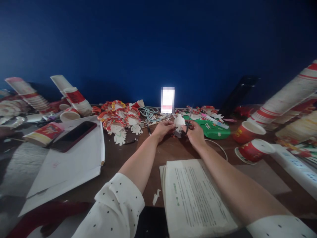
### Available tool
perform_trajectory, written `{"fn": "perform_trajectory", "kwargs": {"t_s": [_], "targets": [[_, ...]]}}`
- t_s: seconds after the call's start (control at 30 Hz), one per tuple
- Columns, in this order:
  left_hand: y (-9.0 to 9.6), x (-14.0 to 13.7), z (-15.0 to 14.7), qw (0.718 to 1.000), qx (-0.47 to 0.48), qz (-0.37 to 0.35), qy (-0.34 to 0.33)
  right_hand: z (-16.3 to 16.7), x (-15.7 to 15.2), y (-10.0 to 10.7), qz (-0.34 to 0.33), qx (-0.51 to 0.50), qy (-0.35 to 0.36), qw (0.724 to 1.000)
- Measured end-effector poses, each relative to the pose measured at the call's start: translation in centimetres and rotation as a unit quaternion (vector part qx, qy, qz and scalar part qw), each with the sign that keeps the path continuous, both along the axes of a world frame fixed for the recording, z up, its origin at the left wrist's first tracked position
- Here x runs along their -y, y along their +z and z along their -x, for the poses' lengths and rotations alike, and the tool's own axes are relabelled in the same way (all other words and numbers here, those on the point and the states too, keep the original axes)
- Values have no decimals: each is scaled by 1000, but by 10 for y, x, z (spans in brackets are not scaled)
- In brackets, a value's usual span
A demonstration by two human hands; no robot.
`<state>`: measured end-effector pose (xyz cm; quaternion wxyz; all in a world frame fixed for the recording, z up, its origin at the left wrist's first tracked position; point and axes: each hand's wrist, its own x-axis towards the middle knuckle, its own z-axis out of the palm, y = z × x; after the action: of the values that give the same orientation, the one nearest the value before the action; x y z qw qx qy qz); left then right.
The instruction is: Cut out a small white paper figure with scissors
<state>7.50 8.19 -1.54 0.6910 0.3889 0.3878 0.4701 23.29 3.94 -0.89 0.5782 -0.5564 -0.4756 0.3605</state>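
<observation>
In the head view, my left hand (164, 129) is closed on the left edge of a small white paper cutout (179, 122). My right hand (195, 134) grips a pair of dark scissors (188, 123), whose blades point up beside the cutout's right edge. Whether the blades are touching the paper I cannot tell. Just behind the hands a lit phone (167, 100) stands upright against the wall, its screen blurred. A green round sheet (215, 131) lies right of my right hand, with a pink marker and paper scraps on it.
Red-and-white figures (119, 115) with paper cutouts pile up at the left, near a coiled pale cable (150, 113). An open booklet (195, 198) lies under my right forearm. Stacked paper cups (284, 96) lean at the right, by a power strip (294, 165). A dark phone (74, 135) rests on white sheets (81, 165).
</observation>
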Motion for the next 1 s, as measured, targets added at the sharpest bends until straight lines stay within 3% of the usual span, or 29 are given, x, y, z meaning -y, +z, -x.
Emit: {"fn": "perform_trajectory", "kwargs": {"t_s": [0.3, 0.57, 0.77, 1.0], "targets": [[-12, -4, -1, 999, -3, -33, -26, 5, 3, -1, 8, -12, 56, 998], [-7, -7, 2, 996, 71, -9, 50, 5, 5, 1, 30, 23, 84, 996], [-10, -13, 5, 994, 72, -14, 82, 8, 10, 8, 15, 47, 116, 992], [-13, -20, 9, 988, 57, -23, 145, 7, 12, 6, 77, 43, 199, 976]]}}
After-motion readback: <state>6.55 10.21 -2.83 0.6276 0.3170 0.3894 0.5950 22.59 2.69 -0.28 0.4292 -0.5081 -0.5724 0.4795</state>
